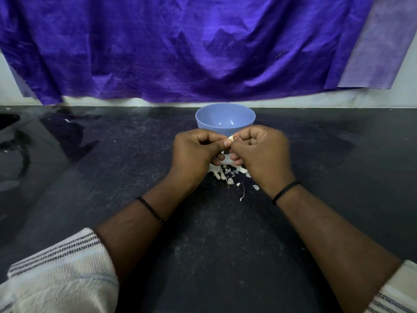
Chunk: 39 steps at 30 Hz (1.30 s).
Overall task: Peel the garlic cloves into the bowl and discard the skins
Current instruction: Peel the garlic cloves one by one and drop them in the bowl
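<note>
The left hand (194,152) has its fingers curled, its thumb and fingertips pinching a garlic clove (231,138) from the left. The clove sits between both hands, just in front of the blue bowl (225,119) on the dark counter (112,177). The right hand (259,150) pinches the clove's other side, fingers curled too. Below the hands lie skins (228,175) and a few more cloves, scattered on the counter.

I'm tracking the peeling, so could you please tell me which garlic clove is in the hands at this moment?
The clove pinched between the left hand and right hand, raised before the blue bowl; the others lie on the counter beneath.
</note>
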Each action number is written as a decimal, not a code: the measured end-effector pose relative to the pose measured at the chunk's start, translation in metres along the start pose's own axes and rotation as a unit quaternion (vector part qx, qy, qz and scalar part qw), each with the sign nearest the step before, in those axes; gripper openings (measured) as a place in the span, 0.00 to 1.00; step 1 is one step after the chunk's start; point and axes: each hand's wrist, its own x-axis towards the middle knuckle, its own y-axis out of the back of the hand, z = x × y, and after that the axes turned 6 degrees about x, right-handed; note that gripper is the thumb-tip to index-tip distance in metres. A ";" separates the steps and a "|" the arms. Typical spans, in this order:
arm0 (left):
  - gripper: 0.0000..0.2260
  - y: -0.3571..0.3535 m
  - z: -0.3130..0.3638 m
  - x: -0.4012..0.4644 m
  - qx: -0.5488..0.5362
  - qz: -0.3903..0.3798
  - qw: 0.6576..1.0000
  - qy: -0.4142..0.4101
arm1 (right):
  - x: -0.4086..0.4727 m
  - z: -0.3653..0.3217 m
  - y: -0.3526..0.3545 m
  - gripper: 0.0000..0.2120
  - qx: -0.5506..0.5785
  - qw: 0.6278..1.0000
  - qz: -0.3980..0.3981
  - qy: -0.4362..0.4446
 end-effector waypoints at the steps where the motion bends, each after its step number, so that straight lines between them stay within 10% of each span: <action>1: 0.05 0.000 0.000 0.000 0.000 0.003 1.000 0.000 | 0.000 0.000 0.000 0.07 0.002 1.000 0.001 0.001; 39: 0.03 0.003 0.001 0.003 -0.023 -0.069 0.997 0.015 | 0.006 0.010 0.001 0.10 -0.118 0.990 -0.004 0.080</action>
